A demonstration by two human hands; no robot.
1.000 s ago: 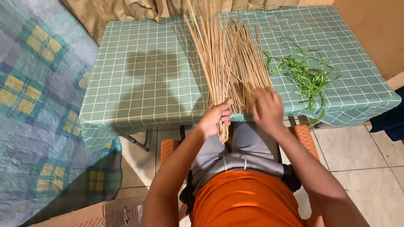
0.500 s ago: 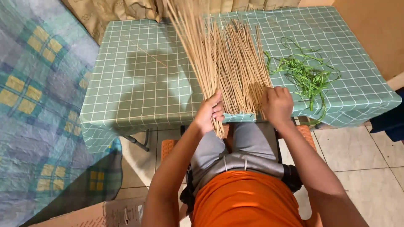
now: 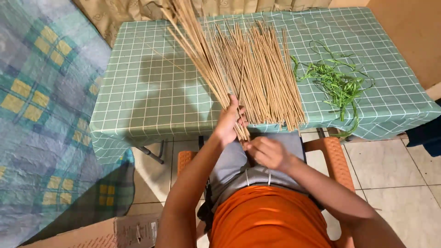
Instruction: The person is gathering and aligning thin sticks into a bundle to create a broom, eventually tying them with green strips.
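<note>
Head view, looking down over lap and table.

Left hand (image 3: 228, 123) raised at the near edge of the table (image 3: 138, 96), fingers curled tight round the lower end of a bundle (image 3: 202, 59) of thin tan sticks. Left forearm running up from the lower middle of the frame, wrist bent slightly toward the table.

Right hand (image 3: 266, 151) lower, over the lap just below the near edge, fingers half curled and pinched toward the bundle's bottom tips; cannot tell whether anything is truly gripped there. Right forearm crossing in from the lower right.

Bundle held at a slant: butt ends at the near edge by the left hand, long axis running away and leftward, tips fanning toward the far edge near the curtain (image 3: 138, 14).

Loose sticks (image 3: 262, 73) lying flat on the table just right of the bundle, long axis near-to-far, ends overhanging the near edge a little. Green strips (image 3: 337, 82) in a tangle toward the right side, well apart from both hands, one strand drooping over the near edge.

Bare cloth across the left half of the table, from near-left corner to far edge. Chair (image 3: 333, 156) arms orange on either side of the lap. Blanket (image 3: 41, 115) at far left, cardboard box (image 3: 92, 234) on the floor at lower left, tiled floor (image 3: 395, 179) at right.
</note>
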